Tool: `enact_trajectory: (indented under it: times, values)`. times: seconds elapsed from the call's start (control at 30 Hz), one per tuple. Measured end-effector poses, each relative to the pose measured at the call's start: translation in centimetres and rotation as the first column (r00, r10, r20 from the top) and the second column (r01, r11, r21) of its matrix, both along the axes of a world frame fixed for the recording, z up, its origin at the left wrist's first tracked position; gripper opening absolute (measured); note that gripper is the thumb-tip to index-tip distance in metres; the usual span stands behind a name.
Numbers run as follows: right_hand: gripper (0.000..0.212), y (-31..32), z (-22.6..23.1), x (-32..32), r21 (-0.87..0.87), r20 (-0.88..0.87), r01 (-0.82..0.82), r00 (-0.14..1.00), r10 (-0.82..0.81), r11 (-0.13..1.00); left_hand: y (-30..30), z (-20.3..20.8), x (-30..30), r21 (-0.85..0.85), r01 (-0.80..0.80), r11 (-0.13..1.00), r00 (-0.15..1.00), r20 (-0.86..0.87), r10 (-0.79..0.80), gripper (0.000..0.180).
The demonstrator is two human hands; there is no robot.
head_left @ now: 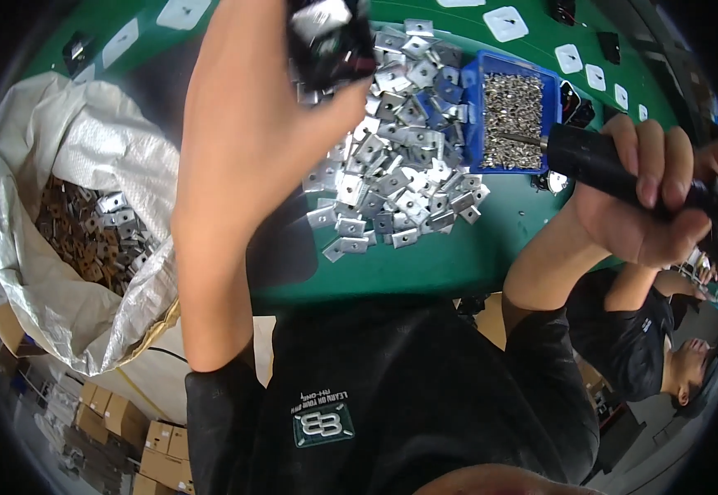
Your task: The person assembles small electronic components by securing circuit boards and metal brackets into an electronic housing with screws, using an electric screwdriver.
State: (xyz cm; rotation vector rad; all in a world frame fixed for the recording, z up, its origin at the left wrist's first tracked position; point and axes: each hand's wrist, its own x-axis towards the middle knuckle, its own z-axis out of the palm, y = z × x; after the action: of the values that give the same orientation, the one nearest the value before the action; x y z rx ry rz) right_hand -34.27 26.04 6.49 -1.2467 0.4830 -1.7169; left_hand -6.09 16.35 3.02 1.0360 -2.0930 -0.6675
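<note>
My left hand (251, 124) reaches up over the table and is closed on a black part with a shiny metal piece on it (326, 54); motion blurs its details. Below and right of it lies a heap of small silver metal plates with holes (408, 202). In my right hand (643, 202) is a black power screwdriver (591, 158), fingers wrapped round its body. Its thin bit points left, over the small silver screws (509, 103) that fill a blue tray (474, 115). Whether the bit touches a screw, I cannot tell.
On the left, an open white woven sack (25, 239) holds many metal pieces. White square pieces (506, 24) and black parts lie along the far side of the green table (433, 268). A person (639, 338) is at my right. Cardboard boxes (165, 458) stand lower left.
</note>
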Motion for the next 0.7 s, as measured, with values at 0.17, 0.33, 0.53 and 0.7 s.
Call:
enact_trajectory:
  times: [0.17,0.33,0.53,0.7]
  values:
    - [0.070,0.7,0.7,-1.3,-0.015,-0.252,0.314,0.918,-0.308,0.949,-5.8,3.9,-7.4,-0.068,0.053,0.996,0.957,0.287,-0.031,0.066]
    - [0.061,-0.3,2.4,-3.9,-0.024,-0.276,0.427,0.866,-0.417,0.904,-13.2,-5.8,-9.1,-0.267,0.138,0.954,0.900,0.435,-0.009,0.077]
    - [0.061,-0.7,2.3,-5.2,-0.015,-0.348,0.435,0.842,-0.413,0.900,-8.2,-2.1,-9.1,-0.393,0.077,0.916,0.932,0.354,0.073,0.070]
    - [0.031,-2.6,2.5,-4.1,-0.012,-0.315,0.466,0.838,-0.445,0.885,-5.8,-0.7,-7.2,-0.113,0.250,0.962,0.895,0.406,-0.185,0.038]
